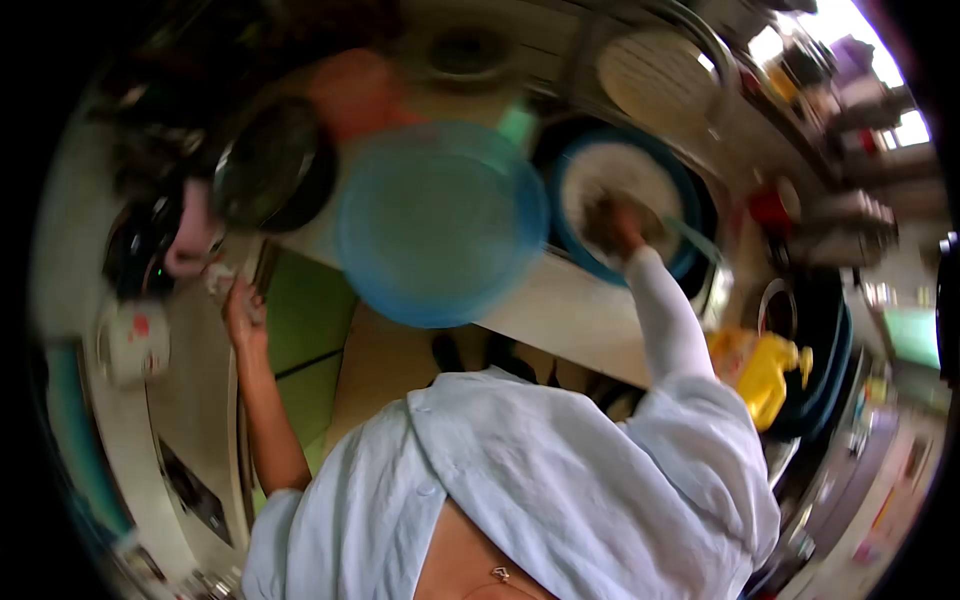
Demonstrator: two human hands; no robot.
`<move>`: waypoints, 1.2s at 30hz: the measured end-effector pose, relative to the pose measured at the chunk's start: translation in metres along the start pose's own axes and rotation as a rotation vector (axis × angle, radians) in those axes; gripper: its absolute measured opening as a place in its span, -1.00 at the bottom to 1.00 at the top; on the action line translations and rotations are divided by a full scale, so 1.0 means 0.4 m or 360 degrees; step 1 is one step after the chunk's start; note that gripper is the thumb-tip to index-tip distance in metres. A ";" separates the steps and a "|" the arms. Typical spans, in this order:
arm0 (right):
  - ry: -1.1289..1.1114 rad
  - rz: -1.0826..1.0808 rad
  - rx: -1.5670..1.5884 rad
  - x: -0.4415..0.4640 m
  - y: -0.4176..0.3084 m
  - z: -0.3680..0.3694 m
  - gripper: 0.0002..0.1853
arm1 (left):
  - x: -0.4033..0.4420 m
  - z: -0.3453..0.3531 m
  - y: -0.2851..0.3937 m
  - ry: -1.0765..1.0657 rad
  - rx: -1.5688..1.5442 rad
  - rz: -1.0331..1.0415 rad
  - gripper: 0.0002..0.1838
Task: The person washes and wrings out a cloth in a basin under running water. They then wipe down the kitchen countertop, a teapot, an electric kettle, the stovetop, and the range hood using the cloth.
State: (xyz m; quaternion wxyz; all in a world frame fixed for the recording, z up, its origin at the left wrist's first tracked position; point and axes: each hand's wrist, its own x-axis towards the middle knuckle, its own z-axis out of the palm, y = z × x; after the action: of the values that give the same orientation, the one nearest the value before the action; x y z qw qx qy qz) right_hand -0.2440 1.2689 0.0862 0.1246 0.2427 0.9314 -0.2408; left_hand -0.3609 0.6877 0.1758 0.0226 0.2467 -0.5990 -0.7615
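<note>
Blue-rimmed, the small basin (590, 262) is reached into by the right hand (628, 224), whose fingers are lowered towards whitish contents; whether they are spread or pressed together cannot be told through the blur, and a brownish shape (598, 222) at their tips cannot be identified. By the left hand (243, 312), held low and well apart on the other side, a whitish scrap (220, 277) is touched with bent fingers; how firmly it is pinched cannot be told. Between the hands stands the big basin (440, 225), its near rim pushed out past the edge of the counter (560, 308). A bare strip of counter is left in front of the small basin, and open room is found between the left hand and the big basin, above two green panels (305, 300). Farther out, red marks are borne by a white mug (138, 343), too blurred to be read. Counted in all are two basins, one dark pot (268, 165), one pale disc (655, 78), one red cup (775, 205) and one yellow jug (770, 382).
</note>
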 end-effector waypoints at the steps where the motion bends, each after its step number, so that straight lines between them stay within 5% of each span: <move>1: 0.0107 -0.0081 -0.0091 0.004 0.015 -0.003 -0.69 | 0.032 -0.061 -0.009 0.0097 -0.0105 -0.0048 -0.73; 2: 0.0157 -0.0166 -0.0221 0.011 0.017 0.001 -0.67 | 0.050 -0.135 -0.018 -0.0380 -0.0280 -0.0045 -0.78; 3: 0.0178 -0.0244 -0.0375 0.022 0.007 0.009 -0.66 | -0.006 -0.099 0.001 0.0029 -0.0276 -0.0001 -0.80; 6: 0.0196 -0.0310 -0.0890 0.028 -0.018 0.050 -0.61 | -0.008 -0.114 -0.005 0.0393 -0.0436 0.0058 -0.78; 9: 0.0211 -0.0284 -0.1293 0.048 -0.035 0.069 -0.56 | 0.046 -0.162 -0.052 0.0454 -0.0707 -0.0051 -0.75; 14: 0.0289 -0.0362 -0.0973 0.097 -0.109 0.086 -0.54 | 0.096 -0.221 -0.039 0.0834 -0.0635 0.0105 -0.66; 16: 0.0294 -0.0385 -0.0848 0.096 -0.149 0.092 -0.53 | 0.146 -0.302 -0.049 0.0692 -0.0541 -0.0119 -0.64; 24: 0.0235 -0.0514 -0.0300 0.131 -0.219 0.072 -0.45 | 0.257 -0.446 -0.030 0.0859 -0.0712 -0.0084 -0.55; 27: 0.0354 -0.0566 0.0069 0.137 -0.105 -0.031 -0.41 | 0.350 -0.543 -0.070 0.0857 -0.0748 -0.0005 -0.66; 29: 0.0541 -0.0795 0.0158 0.126 0.009 -0.135 -0.39 | 0.504 -0.628 -0.162 0.0637 -0.0857 0.0400 -0.67; 31: 0.0705 -0.1094 0.0036 0.094 0.098 -0.211 -0.36 | 0.289 -0.533 0.011 0.0607 -0.0732 -0.0066 -0.76; 32: 0.0575 -0.1031 0.0295 0.101 0.118 -0.225 -0.40 | 0.299 -0.565 -0.013 0.0379 -0.0586 0.0207 -0.78; 33: 0.1005 -0.1313 -0.0088 0.088 0.162 -0.221 -0.52 | 0.316 -0.540 0.023 0.0681 -0.0631 -0.0026 -0.77; 35: 0.0298 0.0121 0.1029 0.119 0.144 -0.161 -0.58 | 0.339 -0.490 0.070 0.0956 -0.0678 -0.0279 -0.75; 36: 0.0539 0.0250 -0.0099 0.047 0.095 -0.111 -0.57 | 0.327 -0.497 0.062 0.0872 -0.0618 -0.0311 -0.72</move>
State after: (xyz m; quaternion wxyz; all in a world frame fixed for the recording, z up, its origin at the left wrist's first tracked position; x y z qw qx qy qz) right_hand -0.2456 1.3281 0.1029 -0.0081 0.3477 0.9243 -0.1571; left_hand -0.4021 0.4584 0.1213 0.1559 0.4892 -0.3883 -0.7653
